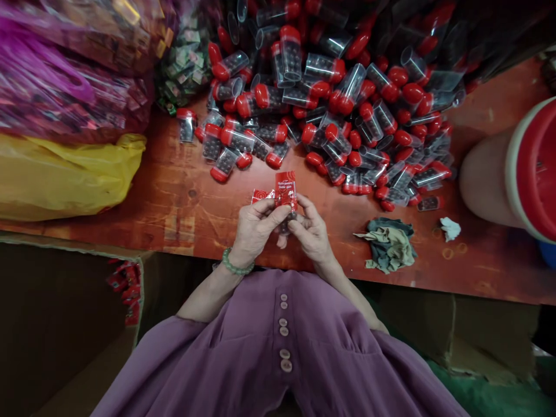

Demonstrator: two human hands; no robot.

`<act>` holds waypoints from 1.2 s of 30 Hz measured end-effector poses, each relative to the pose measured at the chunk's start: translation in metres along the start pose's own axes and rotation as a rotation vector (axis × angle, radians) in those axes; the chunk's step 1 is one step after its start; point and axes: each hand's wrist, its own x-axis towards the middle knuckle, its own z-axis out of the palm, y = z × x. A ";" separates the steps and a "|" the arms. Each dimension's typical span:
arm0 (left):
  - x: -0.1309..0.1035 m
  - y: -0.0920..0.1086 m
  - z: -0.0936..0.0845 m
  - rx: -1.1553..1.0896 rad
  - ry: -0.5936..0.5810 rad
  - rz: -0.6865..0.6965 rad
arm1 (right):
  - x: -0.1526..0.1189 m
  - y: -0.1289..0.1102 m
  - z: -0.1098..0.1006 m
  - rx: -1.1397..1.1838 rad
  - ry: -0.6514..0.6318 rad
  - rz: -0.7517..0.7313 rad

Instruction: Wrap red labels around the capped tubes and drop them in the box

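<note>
Both hands meet near the front edge of the table, around a small red printed packet [285, 186] with white lettering. My left hand [256, 229], with a green bead bracelet on its wrist, is closed and its thumb lies across the packet's lower part. On the other side my right hand [311, 233] is closed too, fingers behind the packet and thumb at its lower end. Dark bits show between the thumbs; what they belong to is mostly hidden. Another red packet [263, 196] is partly visible just beyond my left fingers.
A big heap of clear tubes with red caps [334, 136] spreads over the wooden table [174, 197]. Bulging purple [87, 104] and yellow bags [65, 176] sit left. At right are crumpled cloths [391, 243] and a red-rimmed bucket [490, 168]. A cardboard box [65, 324] stands below left.
</note>
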 end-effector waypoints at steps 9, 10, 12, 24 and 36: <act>0.007 0.004 -0.011 0.095 0.028 0.071 | 0.002 0.005 0.004 -0.395 0.126 -0.112; 0.007 0.003 -0.011 0.109 0.064 0.082 | 0.001 0.006 0.003 -0.456 0.157 -0.150; 0.008 0.002 -0.009 0.117 0.115 0.108 | 0.000 0.009 0.003 -0.537 0.199 -0.206; 0.002 0.005 -0.006 0.087 -0.146 -0.021 | 0.000 -0.003 -0.008 -0.164 0.051 0.032; -0.002 -0.001 -0.009 0.000 -0.010 0.000 | -0.005 -0.009 -0.007 -0.197 -0.062 0.043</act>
